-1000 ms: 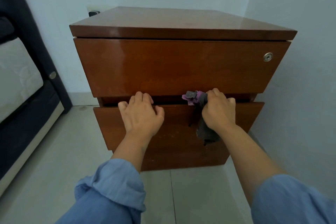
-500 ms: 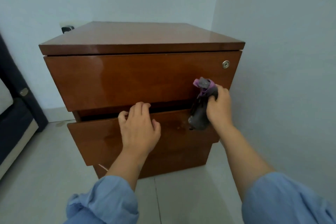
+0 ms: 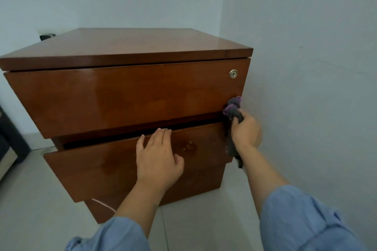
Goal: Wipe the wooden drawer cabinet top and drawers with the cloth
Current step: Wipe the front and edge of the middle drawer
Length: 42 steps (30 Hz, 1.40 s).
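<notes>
I am gripping the cloth [image 3: 233, 109] in my right hand [image 3: 245, 133], fingers closed around it, bunched end touching the right edge of the top drawer [image 3: 130, 96] of the cabinet [image 3: 126, 47]. My left hand [image 3: 158, 161] is lying open and flat on the middle drawer [image 3: 98, 167], holding nothing. That drawer is standing slightly open. I am judging that bracing it will stop it sliding during strokes. Spreading the cloth flatter should cover more wood.

One cabinet [image 3: 130, 47], three drawers [image 3: 122, 96], one cloth [image 3: 233, 111], two hands [image 3: 158, 161].
</notes>
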Motion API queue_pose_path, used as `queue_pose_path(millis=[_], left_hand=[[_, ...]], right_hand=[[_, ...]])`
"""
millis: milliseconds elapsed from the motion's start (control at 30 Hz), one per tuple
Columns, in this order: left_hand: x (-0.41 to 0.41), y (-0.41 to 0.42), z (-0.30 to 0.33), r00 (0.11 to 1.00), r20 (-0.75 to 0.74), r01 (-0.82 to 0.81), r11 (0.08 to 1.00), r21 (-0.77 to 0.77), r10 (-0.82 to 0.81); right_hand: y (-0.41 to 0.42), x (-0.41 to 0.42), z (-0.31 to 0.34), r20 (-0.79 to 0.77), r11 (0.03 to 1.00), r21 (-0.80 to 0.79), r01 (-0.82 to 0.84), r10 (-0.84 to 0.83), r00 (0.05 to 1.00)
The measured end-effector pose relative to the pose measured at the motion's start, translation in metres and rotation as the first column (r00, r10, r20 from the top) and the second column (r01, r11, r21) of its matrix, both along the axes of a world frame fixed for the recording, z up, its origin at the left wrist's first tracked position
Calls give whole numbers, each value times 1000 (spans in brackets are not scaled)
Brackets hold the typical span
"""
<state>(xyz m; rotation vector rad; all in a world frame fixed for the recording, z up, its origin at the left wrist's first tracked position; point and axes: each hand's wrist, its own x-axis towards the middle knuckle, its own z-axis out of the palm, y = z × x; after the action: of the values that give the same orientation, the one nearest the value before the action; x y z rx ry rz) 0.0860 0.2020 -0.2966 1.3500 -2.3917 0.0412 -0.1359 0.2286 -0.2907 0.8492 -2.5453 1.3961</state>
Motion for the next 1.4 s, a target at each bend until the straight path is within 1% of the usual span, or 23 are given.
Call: queue_pose_path(millis=[100,200,267,367,433,567,733,833,933,1067,1200,1267,1400], left_hand=[[1,-1,-1,1000,-6,12,1000,-8,-12],[3,-2,-2,1000,-8,26,999,-20,-26],[2,-2,-3,999,-18,27,999,-33,-28],[2,-1,-1,999,-28,27,999,-21,-27],[5,-1,0,1000,-5,30,1000,-3,-30],[28,-8,4,999,34,-32,999,-17,33],[80,-21,5,980,29,-200,980,8,199],[107,-26,3,949,12,-317,948,22,316],[124,-29,0,957,47,-290,956,48,288],[128,-30,-3,966,54,-255,966,40,253],[133,-33,-2,964,109,-244,970,10,242],[139,-35,-2,954,108,-281,960,-5,280],[159,-37,-4,902,47,-431,902,21,429]], right_hand=[[-8,6,-10,-14,997,75,-7,8,1000],[-6,16,-13,-105,983,179,-43,62,993],[-7,33,-14,-170,966,210,-152,189,967],[-17,72,-14,-177,893,253,-372,421,890],[-20,85,-14,-178,867,274,-416,471,864],[-19,78,-13,-174,850,332,-409,481,859],[-23,92,-13,-91,879,237,-414,444,891],[-29,104,-9,-43,896,242,-371,392,919],[-38,131,-2,-4,902,245,-356,369,930],[-47,188,-1,-55,876,263,-404,432,900],[-55,230,-4,-95,839,302,-453,499,861],[-56,231,-2,-96,822,339,-458,514,852],[-50,223,2,-121,789,395,-470,552,825]])
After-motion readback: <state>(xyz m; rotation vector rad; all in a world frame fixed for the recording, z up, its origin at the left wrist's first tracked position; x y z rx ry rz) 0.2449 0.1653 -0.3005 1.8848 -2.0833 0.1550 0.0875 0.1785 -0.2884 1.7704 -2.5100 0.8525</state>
